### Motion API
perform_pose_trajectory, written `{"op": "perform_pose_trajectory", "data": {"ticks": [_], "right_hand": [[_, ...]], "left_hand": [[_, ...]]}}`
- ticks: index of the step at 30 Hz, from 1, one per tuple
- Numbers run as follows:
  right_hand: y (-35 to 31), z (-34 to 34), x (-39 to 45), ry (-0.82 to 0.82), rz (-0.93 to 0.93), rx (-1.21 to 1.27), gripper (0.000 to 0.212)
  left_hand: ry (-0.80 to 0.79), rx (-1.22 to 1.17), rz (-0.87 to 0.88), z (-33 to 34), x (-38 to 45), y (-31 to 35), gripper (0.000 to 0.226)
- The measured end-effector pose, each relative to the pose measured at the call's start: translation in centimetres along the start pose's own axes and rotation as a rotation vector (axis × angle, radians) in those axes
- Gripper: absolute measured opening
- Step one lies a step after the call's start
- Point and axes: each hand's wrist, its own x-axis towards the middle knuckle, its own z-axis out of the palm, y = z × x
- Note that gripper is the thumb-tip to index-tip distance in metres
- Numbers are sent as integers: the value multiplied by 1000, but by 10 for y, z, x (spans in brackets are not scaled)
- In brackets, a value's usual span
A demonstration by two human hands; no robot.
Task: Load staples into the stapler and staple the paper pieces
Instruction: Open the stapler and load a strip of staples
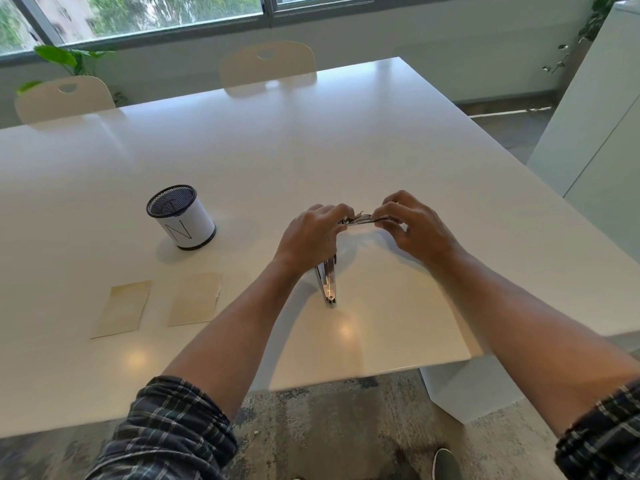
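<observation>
A metal stapler (328,282) stands opened up on the white table (311,140), its base end resting near me and its far end lifted between my hands. My left hand (311,233) grips the raised part of the stapler from the left. My right hand (412,225) pinches the thin metal arm (363,220) that sticks out to the right; whether it holds staples I cannot tell. Two tan paper pieces (123,308) (195,299) lie flat side by side to the left of my left forearm.
A mesh pen cup (180,216) wrapped in white paper marked "N" stands at the left, beyond the papers. Two beige chairs (266,67) (64,98) are tucked in at the far edge. A white cabinet (595,126) stands to the right.
</observation>
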Motion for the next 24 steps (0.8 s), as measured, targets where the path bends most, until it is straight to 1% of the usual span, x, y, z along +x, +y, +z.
{"op": "perform_pose_trajectory", "data": {"ticks": [11,17,21,22,24], "right_hand": [[-5,-3,1,-4,90,63,9],[-7,-4,0,12,74,48,10],[-7,-4,1,15,20,31,14],[-7,-4,1,21,17,21,14],[-7,-4,1,38,16,-1,14]], "left_hand": [[-26,38,31,-3,3,6,29],[-70,47,32,-3,5,5,34],[-110,48,2,-3,8,5,45],[-119,46,0,-4,10,5,45],[-139,29,-14,-6,12,4,36]]}}
